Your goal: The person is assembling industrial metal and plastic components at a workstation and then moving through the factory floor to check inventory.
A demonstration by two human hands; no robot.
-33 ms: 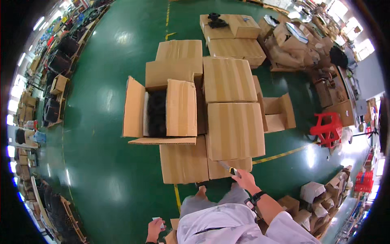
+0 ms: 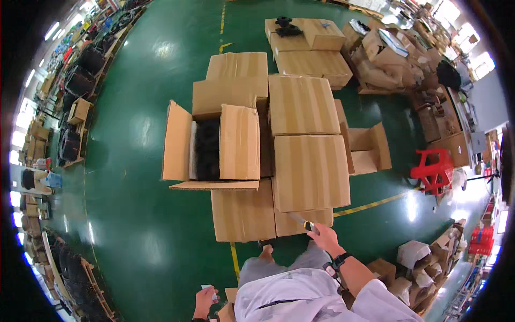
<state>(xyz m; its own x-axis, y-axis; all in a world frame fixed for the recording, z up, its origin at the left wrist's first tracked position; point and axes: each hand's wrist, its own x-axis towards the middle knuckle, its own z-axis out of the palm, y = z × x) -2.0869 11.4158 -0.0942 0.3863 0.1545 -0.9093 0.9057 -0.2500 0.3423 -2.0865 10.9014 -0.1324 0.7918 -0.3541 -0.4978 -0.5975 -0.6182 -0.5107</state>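
My right hand point(image 2: 323, 238) is closed round a utility knife point(image 2: 308, 225) with a dark and yellow handle. Its blade points up and left, over the near edge of a taped carton point(image 2: 311, 174). Low on the left, my left hand point(image 2: 204, 301) is closed on a small white flat piece point(image 2: 211, 290), whose kind I cannot make out. An open carton point(image 2: 178, 142) stands left of the taped one with its flaps spread. Black parts point(image 2: 207, 150) show inside it, partly covered by the right flap.
More closed cartons point(image 2: 244, 214) lie under and around these. An opened box point(image 2: 370, 155) stands right of the stack, and a red plastic stool point(image 2: 432, 170) farther right. Black goods on pallets point(image 2: 70, 145) line the left side. Boxes and wrappings point(image 2: 413, 255) crowd the lower right.
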